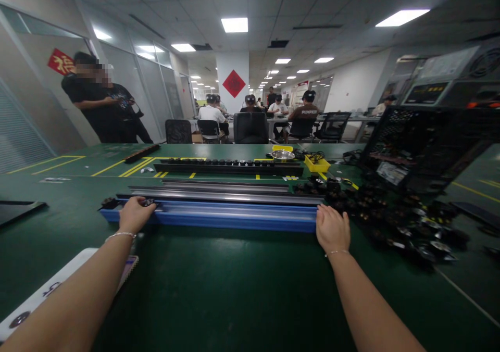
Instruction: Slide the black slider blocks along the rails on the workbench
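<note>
A long blue rail (234, 217) lies crosswise on the green table (219, 289). At its left part, my left hand (135, 214) has its fingers closed around a small black part (149, 202) on the rail. Another black part (110, 203) sits at the rail's left end. My right hand (333, 228) rests against the rail's right end, fingers held together around it. Just behind the blue rail are dark metal rails (226, 198).
A heap of black parts (402, 222) spreads at the right, before an open computer case (410, 149). Farther back are a filled black rail (230, 167), a yellow bin (316, 164) and a metal dish (283, 155). A white device (50, 289) lies under my left forearm. People sit beyond.
</note>
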Tool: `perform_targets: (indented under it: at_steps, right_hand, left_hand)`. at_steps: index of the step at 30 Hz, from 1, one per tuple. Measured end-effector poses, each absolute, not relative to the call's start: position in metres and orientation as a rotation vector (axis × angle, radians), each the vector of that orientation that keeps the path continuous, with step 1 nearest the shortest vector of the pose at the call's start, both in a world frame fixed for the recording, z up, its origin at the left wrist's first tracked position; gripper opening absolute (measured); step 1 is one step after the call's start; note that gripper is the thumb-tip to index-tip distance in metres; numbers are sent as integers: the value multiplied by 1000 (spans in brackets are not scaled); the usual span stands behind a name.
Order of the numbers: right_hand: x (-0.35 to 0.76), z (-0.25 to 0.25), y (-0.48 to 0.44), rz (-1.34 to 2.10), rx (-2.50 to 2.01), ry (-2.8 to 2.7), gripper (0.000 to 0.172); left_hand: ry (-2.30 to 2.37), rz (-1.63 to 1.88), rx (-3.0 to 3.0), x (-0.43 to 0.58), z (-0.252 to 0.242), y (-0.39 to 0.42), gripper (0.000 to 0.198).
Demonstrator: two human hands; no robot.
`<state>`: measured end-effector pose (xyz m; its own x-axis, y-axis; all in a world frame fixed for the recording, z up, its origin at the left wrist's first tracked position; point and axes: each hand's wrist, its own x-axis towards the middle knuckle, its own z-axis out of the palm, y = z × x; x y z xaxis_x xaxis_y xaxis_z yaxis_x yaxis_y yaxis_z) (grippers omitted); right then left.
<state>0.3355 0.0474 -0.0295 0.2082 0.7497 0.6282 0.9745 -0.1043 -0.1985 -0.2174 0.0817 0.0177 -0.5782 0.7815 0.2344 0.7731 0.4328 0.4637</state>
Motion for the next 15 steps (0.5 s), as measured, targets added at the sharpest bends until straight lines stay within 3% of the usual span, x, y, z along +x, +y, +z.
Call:
perform_targets:
  at_steps: [15]
  right_hand:
    - [334, -28, 46, -553, -1864, -1711, 46]
  left_hand:
    - [2647, 788, 1449, -195, 26, 76, 50]
